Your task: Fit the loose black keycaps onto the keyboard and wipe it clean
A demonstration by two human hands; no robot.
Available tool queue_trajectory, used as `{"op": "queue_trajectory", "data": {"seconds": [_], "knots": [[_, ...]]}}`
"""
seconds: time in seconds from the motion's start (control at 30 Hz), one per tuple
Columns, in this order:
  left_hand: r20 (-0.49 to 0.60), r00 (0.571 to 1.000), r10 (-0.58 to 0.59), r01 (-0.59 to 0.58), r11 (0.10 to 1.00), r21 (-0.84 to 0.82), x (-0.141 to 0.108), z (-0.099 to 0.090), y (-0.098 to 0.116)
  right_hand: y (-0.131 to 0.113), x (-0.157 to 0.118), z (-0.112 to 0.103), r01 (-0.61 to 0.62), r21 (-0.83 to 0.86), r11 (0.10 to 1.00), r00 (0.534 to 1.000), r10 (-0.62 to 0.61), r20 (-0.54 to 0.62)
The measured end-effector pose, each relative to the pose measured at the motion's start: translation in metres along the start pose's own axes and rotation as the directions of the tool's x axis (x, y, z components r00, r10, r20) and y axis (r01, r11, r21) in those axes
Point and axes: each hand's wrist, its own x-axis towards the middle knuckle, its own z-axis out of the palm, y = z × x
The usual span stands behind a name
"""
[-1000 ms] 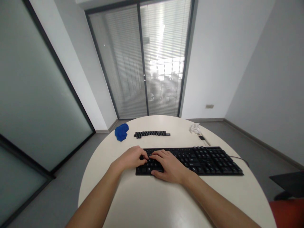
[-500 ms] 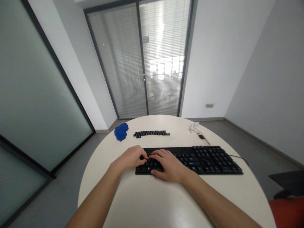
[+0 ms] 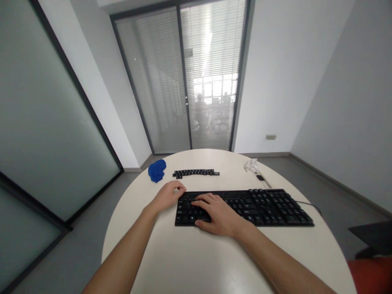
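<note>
A black keyboard (image 3: 263,204) lies on the round white table. My right hand (image 3: 216,214) rests over its left part, palm down, with fingers stretched out on the keys and the thumb near the front edge. By the keyboard's back left corner is my left hand (image 3: 168,195), its thumb and fingertips pinched together; whatever may be between them is too small or hidden to make out. Behind the keyboard, loose black keycaps (image 3: 196,172) stand in a row, with a few more in front of the row's left end.
A crumpled blue cloth (image 3: 157,170) lies at the table's back left. White crumpled tissue (image 3: 251,165) and a thin brush-like tool (image 3: 263,179) are at the back right. The keyboard's cable (image 3: 310,204) runs off to the right. Part of a red chair (image 3: 370,273) shows at lower right.
My left hand has lifted off the keyboard's left keys and moved back and left, past its corner. My right hand stays on the keys almost unmoved.
</note>
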Motion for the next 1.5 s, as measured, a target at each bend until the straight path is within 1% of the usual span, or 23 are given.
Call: {"op": "queue_trajectory", "data": {"seconds": [0.07,0.1,0.17,0.2,0.3,0.47,0.77,0.97,1.2,1.4,1.5], "knots": [[-0.145,0.989,-0.005,0.012,0.999,0.047,0.004,0.003,-0.02,0.0,0.0,0.0,0.001,0.003,1.0,1.0,-0.001,-0.002],[-0.186,0.982,-0.001,0.016,0.997,0.076,0.005,0.005,-0.03,0.0,0.0,0.0,0.002,0.005,1.0,1.0,-0.002,-0.001],[-0.231,0.973,0.01,0.02,0.991,0.13,0.009,0.01,-0.047,0.0,0.0,0.0,0.004,0.006,1.0,1.0,-0.004,0.002],[-0.235,0.972,0.017,0.021,0.987,0.157,0.01,0.013,-0.054,0.0,0.0,0.0,0.004,0.006,1.0,1.0,-0.004,0.002],[-0.194,0.981,0.022,0.022,0.974,0.224,0.014,0.021,-0.067,0.0,0.0,-0.001,0.004,0.004,1.0,1.0,-0.004,0.003],[-0.143,0.99,-0.003,0.04,0.966,0.256,0.015,0.029,-0.075,0.0,0.0,-0.001,0.003,0.005,1.0,1.0,-0.003,0.002],[-0.177,0.984,0.029,0.028,0.949,0.313,0.016,0.032,-0.077,0.001,0.0,0.001,0.004,-0.004,1.0,1.0,-0.004,0.001],[-0.188,0.982,0.005,0.059,0.942,0.331,0.016,0.033,-0.076,0.0,0.0,0.0,0.005,-0.004,1.0,1.0,-0.005,-0.006],[-0.212,0.976,-0.046,0.113,0.941,0.319,0.015,0.027,-0.063,0.0,0.0,-0.001,0.003,0.003,1.0,1.0,-0.003,-0.007],[-0.204,0.974,-0.096,0.149,0.954,0.26,0.009,0.019,-0.05,0.0,0.0,-0.001,0.011,0.006,1.0,1.0,-0.011,-0.013],[-0.198,0.974,-0.108,0.149,0.967,0.209,0.004,0.013,-0.04,-0.001,-0.001,-0.001,0.014,0.011,1.0,1.0,-0.014,-0.018]]}}
